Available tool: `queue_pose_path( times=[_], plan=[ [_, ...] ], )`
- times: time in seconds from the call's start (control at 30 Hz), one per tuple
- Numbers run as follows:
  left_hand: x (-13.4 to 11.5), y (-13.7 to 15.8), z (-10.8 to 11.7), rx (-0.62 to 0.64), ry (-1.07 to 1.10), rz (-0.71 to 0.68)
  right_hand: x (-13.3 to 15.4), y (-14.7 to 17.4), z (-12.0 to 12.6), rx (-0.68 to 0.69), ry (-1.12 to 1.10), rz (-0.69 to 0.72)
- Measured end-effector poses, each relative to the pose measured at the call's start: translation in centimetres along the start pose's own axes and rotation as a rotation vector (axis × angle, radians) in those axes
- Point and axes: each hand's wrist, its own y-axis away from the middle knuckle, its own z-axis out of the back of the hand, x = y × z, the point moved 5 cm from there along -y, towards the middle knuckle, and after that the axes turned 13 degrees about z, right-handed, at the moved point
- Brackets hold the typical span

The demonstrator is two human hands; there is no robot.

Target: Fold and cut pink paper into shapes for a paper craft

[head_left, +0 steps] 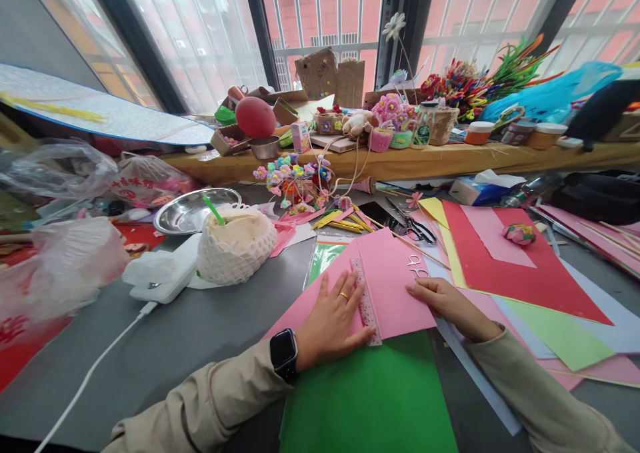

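My left hand [334,316] lies flat with fingers spread, pressing a clear patterned ruler [369,310] onto a pink sheet of paper [393,300]. The fingertips and thumb rest along the ruler's left side. At the sheet's right edge, my right hand [447,301] is closed in a pinch, apparently on the paper. Just above its fingertips are the white handles of small scissors [415,261]; their blades are hard to make out. Under the pink sheet lies a green sheet [367,400].
Black scissors [419,228] and a thin wooden stick [420,250] lie beyond the sheet. Red paper [480,253] and other coloured sheets spread to the right. Left are a foam-netted coconut-like object [237,246], a metal plate [175,213] and a white device [167,273] with a cable.
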Motion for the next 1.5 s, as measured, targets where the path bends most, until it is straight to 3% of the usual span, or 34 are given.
queue_pose_path(
  times=[0.8, 0.93, 1.13, 1.3, 1.5],
  plan=[
    [0.0, 0.0, 0.0, 0.003, 0.014, 0.002, 0.5, 0.0, 0.2, -0.005, 0.104, 0.057],
    [0.0, 0.0, 0.0, -0.032, 0.029, 0.001, 2.1, 0.0, 0.2, 0.012, 0.282, 0.124],
    [0.0, 0.0, -0.1, -0.055, 0.044, -0.008, 6.7, -0.2, -0.8, -0.043, 0.858, 0.29],
    [0.1, 0.1, -0.1, -0.065, 0.057, -0.02, 8.5, -0.1, -2.3, -0.064, 1.148, 0.238],
    [0.1, 0.0, -0.2, -0.073, 0.07, -0.018, 9.4, -0.2, -3.2, -0.031, 1.304, 0.21]
  ],
)
